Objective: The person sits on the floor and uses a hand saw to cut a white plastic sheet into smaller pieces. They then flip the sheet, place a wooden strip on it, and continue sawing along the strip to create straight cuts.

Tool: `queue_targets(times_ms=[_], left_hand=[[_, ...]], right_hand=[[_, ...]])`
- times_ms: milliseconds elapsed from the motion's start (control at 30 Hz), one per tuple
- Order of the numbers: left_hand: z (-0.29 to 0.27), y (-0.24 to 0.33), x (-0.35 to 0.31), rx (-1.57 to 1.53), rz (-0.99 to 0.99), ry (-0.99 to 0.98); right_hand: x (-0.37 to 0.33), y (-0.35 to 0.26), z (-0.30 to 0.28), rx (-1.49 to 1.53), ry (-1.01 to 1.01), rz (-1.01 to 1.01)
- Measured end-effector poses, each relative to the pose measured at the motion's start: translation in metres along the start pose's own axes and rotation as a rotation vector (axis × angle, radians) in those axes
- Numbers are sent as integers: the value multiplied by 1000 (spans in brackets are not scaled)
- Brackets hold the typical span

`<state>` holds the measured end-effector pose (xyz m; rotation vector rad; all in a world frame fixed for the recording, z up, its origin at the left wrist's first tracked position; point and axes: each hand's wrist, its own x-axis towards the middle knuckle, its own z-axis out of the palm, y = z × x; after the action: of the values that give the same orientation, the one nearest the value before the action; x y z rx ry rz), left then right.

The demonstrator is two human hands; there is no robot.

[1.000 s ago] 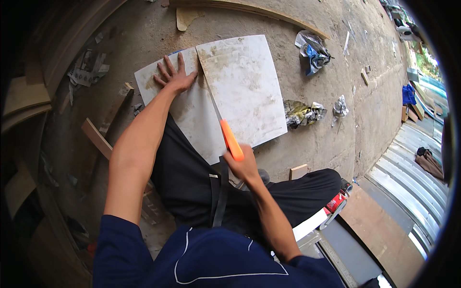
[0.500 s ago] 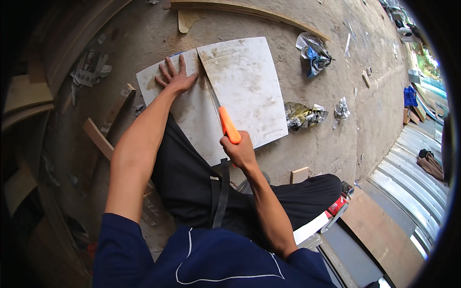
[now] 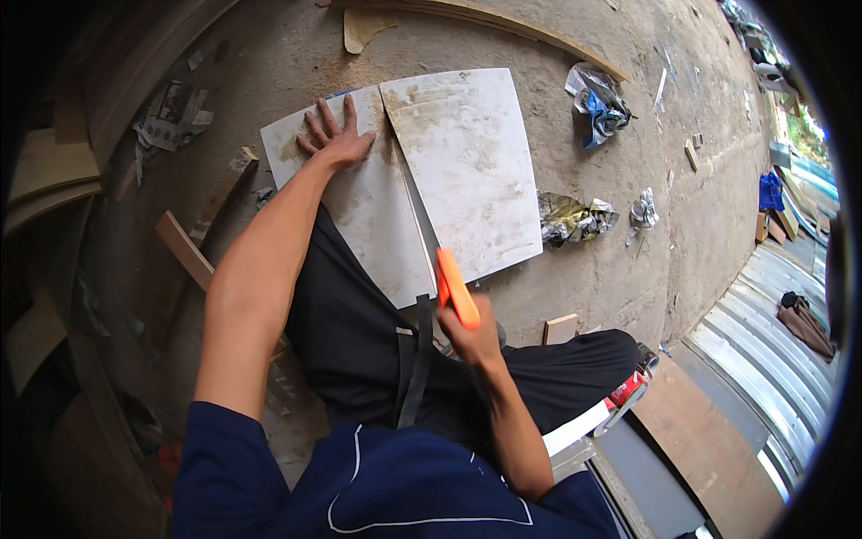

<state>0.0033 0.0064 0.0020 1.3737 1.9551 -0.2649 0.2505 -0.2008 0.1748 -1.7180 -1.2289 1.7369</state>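
A stained white board (image 3: 476,153) lies in front of me, split by a long narrow cut from its far edge toward its near edge. On the part left of the cut, my left hand (image 3: 337,141) is pressed flat, fingers spread. My right hand (image 3: 472,331) is closed round the orange handle of a hand saw (image 3: 456,287). The saw's thin blade runs along the cut, and its handle is near the board's near edge. Brownish dust lies around the far end of the cut.
Crumpled foil (image 3: 575,218) and a blue-and-silver wrapper (image 3: 597,103) litter the floor to the right. A long wooden strip (image 3: 485,27) lies beyond the board. Wood offcuts (image 3: 186,249) are at left, a small block (image 3: 561,329) by my knee, and corrugated metal sheeting (image 3: 732,323) at far right.
My right hand has pulled the saw back toward me and slightly right, so more blade shows. My left hand stays flat on the board.
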Motion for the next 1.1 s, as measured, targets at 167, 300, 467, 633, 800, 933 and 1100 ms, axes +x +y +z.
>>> queue_targets(times_ms=[167,300,467,633,800,933,1100], left_hand=[[0,3,1,23,-7,17],[1,7,4,-7,23,27],[4,0,0,-9,-1,15],[1,14,2,-20,34,11],[4,-2,3,-14,-1,21],[3,-1,4,10,-16,40],[5,10,5,-18,15,41]], right_hand=[[-5,-14,-3,-30,-15,-15],[66,-12,16,41,71,38],[-47,-8,-8,-14,25,28],[41,1,7,-152,78,-96],[6,-19,9,-16,79,-44],[-26,-7,-3,46,54,45],[77,-36,6,119,58,114]])
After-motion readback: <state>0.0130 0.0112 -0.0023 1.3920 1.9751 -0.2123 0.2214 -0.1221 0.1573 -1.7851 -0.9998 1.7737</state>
